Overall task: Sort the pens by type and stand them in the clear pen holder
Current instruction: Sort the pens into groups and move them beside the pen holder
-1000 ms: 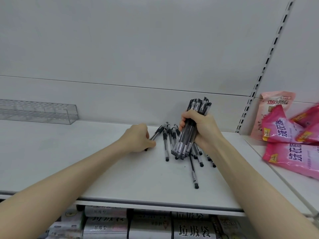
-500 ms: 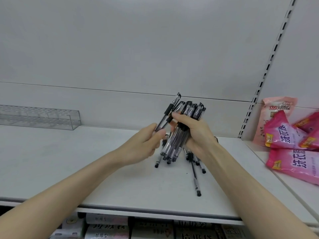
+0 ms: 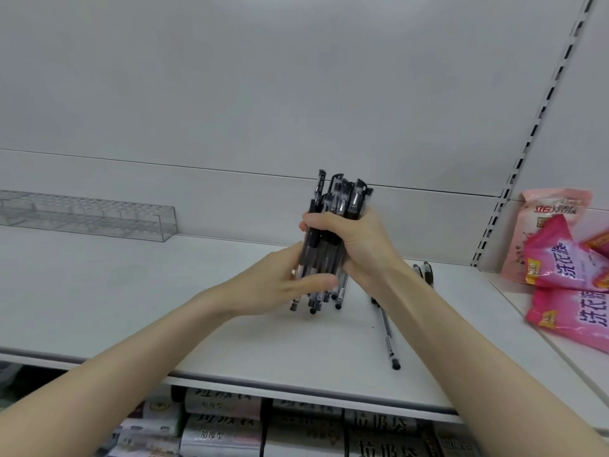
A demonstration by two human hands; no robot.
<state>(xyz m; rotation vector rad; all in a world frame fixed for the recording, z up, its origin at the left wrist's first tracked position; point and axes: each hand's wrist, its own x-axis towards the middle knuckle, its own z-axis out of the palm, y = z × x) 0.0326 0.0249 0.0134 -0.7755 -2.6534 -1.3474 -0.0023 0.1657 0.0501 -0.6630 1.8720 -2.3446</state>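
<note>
Left grip (image 3: pixel 280 286) and right grip (image 3: pixel 362 245) clasp perhaps ten pens (image 3: pixel 342 201); three loose pens (image 3: pixel 389 338) lie nearby.

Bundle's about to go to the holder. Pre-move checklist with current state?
1. Grip: right hand and left hand both hold the bundle: ok.
2. Lower ends level: they sit staggered: not ok.
3. Holder upright, no pens in it: ok.
4. Every pen gathered: loose pens lie on the shelf by the right arm: not ok.
5. Bundle all one type: cannot tell.
</note>
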